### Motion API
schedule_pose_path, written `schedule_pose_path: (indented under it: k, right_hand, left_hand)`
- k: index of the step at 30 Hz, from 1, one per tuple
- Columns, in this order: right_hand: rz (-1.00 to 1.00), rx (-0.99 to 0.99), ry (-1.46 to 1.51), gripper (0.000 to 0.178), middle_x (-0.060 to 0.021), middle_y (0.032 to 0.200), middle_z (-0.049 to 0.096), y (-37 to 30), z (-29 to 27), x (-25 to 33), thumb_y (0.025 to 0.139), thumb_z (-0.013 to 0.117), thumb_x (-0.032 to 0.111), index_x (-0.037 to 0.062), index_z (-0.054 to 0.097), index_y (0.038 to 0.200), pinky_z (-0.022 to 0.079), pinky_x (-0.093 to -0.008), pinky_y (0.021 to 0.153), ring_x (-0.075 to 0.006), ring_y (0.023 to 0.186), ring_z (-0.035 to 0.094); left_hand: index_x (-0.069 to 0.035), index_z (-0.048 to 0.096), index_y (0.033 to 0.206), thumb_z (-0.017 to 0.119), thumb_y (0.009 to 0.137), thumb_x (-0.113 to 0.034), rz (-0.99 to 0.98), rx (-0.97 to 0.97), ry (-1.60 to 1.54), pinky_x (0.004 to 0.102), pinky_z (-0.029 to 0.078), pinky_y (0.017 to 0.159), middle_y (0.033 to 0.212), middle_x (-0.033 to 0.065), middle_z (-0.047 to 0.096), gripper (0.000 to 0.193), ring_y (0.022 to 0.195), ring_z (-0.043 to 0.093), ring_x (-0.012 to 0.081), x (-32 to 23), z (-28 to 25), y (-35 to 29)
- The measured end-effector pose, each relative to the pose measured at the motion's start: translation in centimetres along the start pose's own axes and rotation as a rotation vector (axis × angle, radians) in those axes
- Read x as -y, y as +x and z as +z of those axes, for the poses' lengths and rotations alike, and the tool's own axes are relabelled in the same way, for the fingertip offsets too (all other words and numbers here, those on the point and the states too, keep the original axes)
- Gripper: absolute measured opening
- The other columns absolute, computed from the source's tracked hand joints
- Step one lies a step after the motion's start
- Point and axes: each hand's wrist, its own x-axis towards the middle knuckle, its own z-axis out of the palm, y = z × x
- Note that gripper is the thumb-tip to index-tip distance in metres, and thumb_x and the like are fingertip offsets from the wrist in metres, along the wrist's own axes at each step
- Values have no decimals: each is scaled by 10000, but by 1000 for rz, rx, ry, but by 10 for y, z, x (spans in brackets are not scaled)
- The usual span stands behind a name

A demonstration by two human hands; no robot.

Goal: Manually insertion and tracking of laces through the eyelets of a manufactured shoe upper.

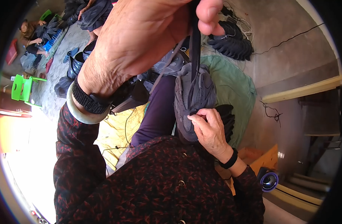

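A dark grey sneaker (181, 99) lies on my lap, over the purple trousers (154, 112). Raised close and large at the top, my left hand (148, 33) has its fingers closed round a dark shoelace (195, 48), which stretches down to the shoe. My right hand (211, 131) rests at the near end of the sneaker, with thumb and forefinger pinched at the lower stretch of the lace. The exact spot of that pinch is partly hidden by the fingers. A pale bangle (78, 112) and a black band circle my left wrist.
Dark shoes (230, 44) lie on the far right, beside a green cloth (228, 78). A yellow cloth (120, 128) is at left. Farther left stand a green chair (21, 87) and a seated person (31, 35). An orange-brown box (266, 158) sits near my right elbow.
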Motion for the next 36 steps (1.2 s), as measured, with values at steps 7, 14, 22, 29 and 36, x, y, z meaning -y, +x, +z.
schedule_pose_path:
  k: [7, 14, 22, 29, 36]
  right_hand:
    - [32, -65, -130, 405, -95, 1006, 581, -3, 7, 7, 850, 700, 5, 47, 681, 1252, 477, -408, 797, -267, 857, 579]
    - [94, -38, -135, 469, -91, 1008, 576, -8, 13, 7, 849, 695, 7, 80, 669, 1312, 472, -401, 809, -269, 859, 575]
    - [-62, 54, -98, 575, -56, 972, 560, -7, 12, -1, 784, 686, -62, 199, 712, 1296, 461, -367, 819, -251, 866, 564]
    - [140, -84, 145, 352, -73, 996, 588, -17, 20, -7, 828, 682, -59, 149, 731, 1109, 473, -377, 804, -270, 918, 589]
    - [344, -135, 253, 259, -60, 842, 652, -8, 24, -3, 895, 708, 37, 46, 618, 1138, 481, -400, 748, -251, 761, 612]
  left_hand:
    - [-26, 573, 1052, 459, 1102, -263, 34, -82, 128, 369, 551, 895, 789, 55, 595, 268, 741, 631, 188, -3, -13, -2]
    - [-28, 576, 1057, 467, 1099, -274, 42, -84, 145, 367, 549, 892, 790, 52, 598, 273, 743, 627, 186, -3, -10, 0]
    - [-28, 584, 1082, 440, 1110, -285, 59, 61, 19, 359, 516, 857, 807, 59, 595, 296, 759, 612, 186, 4, -6, 15]
    - [-22, 590, 1111, 441, 1110, -292, -6, 103, 3, 348, 511, 812, 841, 75, 608, 308, 789, 611, 193, -1, 8, 27]
    - [-1, 590, 1110, 465, 1105, -299, 20, 17, 148, 316, 503, 814, 880, 81, 623, 323, 831, 614, 185, 8, 21, 33]
